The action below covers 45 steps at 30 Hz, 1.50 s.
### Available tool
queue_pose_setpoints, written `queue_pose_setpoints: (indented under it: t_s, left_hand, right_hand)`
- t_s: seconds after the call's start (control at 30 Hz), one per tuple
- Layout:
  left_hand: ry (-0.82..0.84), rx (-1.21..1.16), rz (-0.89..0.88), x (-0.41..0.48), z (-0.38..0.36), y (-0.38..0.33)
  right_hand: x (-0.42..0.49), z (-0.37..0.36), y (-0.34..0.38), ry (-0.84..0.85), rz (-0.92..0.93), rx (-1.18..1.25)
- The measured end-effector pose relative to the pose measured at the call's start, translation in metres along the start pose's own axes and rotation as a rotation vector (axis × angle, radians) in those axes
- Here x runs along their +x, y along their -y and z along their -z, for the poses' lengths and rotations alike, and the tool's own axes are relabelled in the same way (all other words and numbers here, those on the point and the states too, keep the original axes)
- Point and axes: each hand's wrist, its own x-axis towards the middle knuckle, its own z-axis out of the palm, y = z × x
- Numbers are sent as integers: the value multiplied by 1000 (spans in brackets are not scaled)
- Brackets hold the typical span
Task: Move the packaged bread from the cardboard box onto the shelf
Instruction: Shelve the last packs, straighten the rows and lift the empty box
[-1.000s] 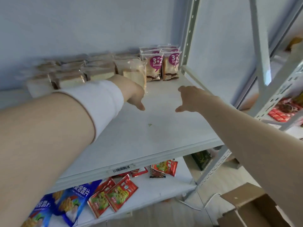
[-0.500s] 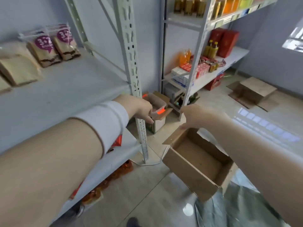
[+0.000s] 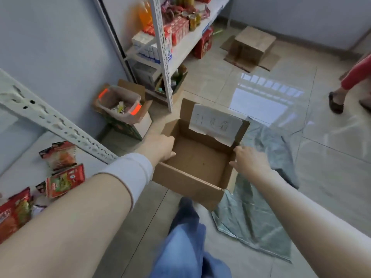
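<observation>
Both hands had dropped to the cardboard box (image 3: 186, 183), left hand (image 3: 160, 148) at its left wall, grip unclear, right hand (image 3: 250, 161) loose-fingered at its right; empty, so unloading seemed done.

Two hands are seen, the left hand (image 3: 160, 149) and the right hand (image 3: 250, 163). One open cardboard box (image 3: 186, 182), one second box (image 3: 254, 44), one grey sheet (image 3: 255, 217), one plastic tub (image 3: 120, 103).

Nothing can be read for certain: the white paper sheet (image 3: 215, 125) on the cardboard box (image 3: 186, 179) flap bears dark handwritten marks too blurred to make out, and the print on the red snack packets (image 3: 64, 180) on the shelf (image 3: 22, 165) is illegible.
</observation>
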Motion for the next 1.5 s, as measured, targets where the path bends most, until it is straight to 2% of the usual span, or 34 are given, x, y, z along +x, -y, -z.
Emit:
queue_pose_setpoints:
  t_s: [0.1, 0.2, 0.3, 0.4, 0.5, 0.6, 0.77, 0.93, 1.2, 1.5]
  left_hand:
    - [-18, -132, -20, 47, -41, 6]
    - [48, -206, -28, 84, -85, 11]
    - [131, -249, -5, 116, -124, 16]
    - [140, -442, 74, 158, -166, 19]
    - [72, -573, 235, 211, -209, 32]
    - [-32, -744, 396, 266, -245, 47]
    - [-74, -996, 430, 306, -288, 50]
    - [-113, -1006, 438, 302, -295, 49]
    - [-144, -1080, 546, 227, -269, 38]
    - [-219, -1156, 812, 53, -229, 1]
  right_hand:
    - [17, -50, -11, 77, -106, 77]
    - [28, -97, -21, 233, -224, 136]
    - [38, -139, -28, 345, -398, 302]
    - [67, -188, -34, 356, -530, 485]
    - [113, -238, -42, 313, -632, 643]
    - [159, -281, -49, 143, -709, 790]
    - [188, -323, -48, -42, -843, 936]
    - [187, -325, -45, -114, -911, 947]
    - [151, -276, -46, -129, -849, 922]
    - [66, -185, -65, -60, -568, 894]
